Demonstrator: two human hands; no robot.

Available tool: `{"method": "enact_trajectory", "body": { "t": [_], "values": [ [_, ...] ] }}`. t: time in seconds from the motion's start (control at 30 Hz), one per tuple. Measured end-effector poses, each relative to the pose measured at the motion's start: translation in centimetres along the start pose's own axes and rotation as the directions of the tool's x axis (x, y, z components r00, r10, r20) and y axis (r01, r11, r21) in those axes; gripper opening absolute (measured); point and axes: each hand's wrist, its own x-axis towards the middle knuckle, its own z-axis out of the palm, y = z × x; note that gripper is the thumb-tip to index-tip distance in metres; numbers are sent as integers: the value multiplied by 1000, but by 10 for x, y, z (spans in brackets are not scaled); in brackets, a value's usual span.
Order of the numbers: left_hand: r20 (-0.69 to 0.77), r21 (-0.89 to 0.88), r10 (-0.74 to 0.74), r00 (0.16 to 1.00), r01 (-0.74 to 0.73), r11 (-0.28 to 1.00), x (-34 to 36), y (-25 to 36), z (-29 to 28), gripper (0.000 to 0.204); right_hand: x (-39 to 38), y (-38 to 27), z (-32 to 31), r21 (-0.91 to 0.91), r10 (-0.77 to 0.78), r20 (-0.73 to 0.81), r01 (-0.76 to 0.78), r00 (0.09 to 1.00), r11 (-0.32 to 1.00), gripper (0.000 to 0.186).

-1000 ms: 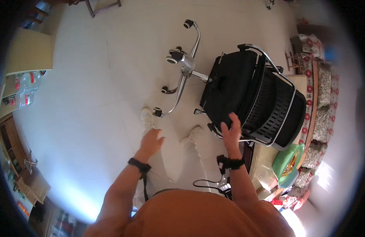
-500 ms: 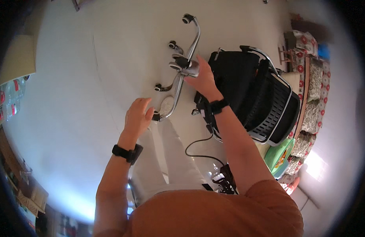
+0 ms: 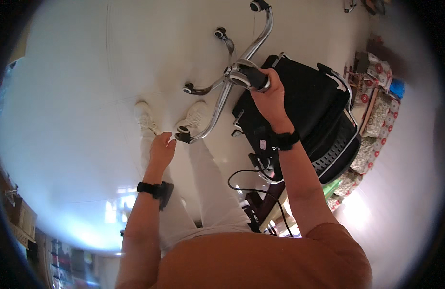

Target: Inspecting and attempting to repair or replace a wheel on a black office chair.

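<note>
Chair [image 3: 306, 91] tipped over on the pale floor [image 3: 78, 125], with chrome base [image 3: 221, 103] toward the left and slotted back [image 3: 326, 161] toward the lower right. Right hand [image 3: 270, 98] at the near caster [image 3: 247, 74] of that base, bent around the black housing, with thumb on one side and fingers on the other, pinched together on it in front of the chair. Left hand [image 3: 162, 150] lower down, loosely bent and part spread, with thumb and fingertips slightly apart, just beside the low caster [image 3: 183, 137]. Hard to tell, at so small a size, whether touching it or just short of it. Pale shoes [image 3: 196, 114] on the floor near the same caster. Black band [image 3: 157, 190] around the left wrist, bulkier on one side; dark strap [image 3: 286, 140] around the right. Black cord [image 3: 253, 191] in a loose loop beside the right forearm. Patterned cushions [image 3: 378, 120] at the right, beyond the chair.
</note>
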Motion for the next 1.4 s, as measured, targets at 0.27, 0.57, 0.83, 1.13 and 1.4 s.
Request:
{"method": "enact_trajectory", "body": {
  "t": [0.27,0.57,0.83,1.13,1.4],
  "values": [
    [47,-46,-24,999,27,999,6,-67,9,28,-1,-6,-6,-78,-24,32,26,999,997,42],
    [268,-376,-315,910,400,836,20,-111,33,30,-7,-11,-8,44,125,56,-128,991,991,46],
    [595,-666,-465,655,727,171,46,-84,63,50,-14,10,-14,-52,205,-11,-206,979,977,53],
    [634,-771,-281,721,618,-155,53,-82,75,62,-6,0,-18,-66,236,-3,-236,972,969,49],
    [639,-769,-145,755,623,-143,55,-86,71,70,-2,4,-20,-24,201,21,-201,979,979,47]
  ]
}}
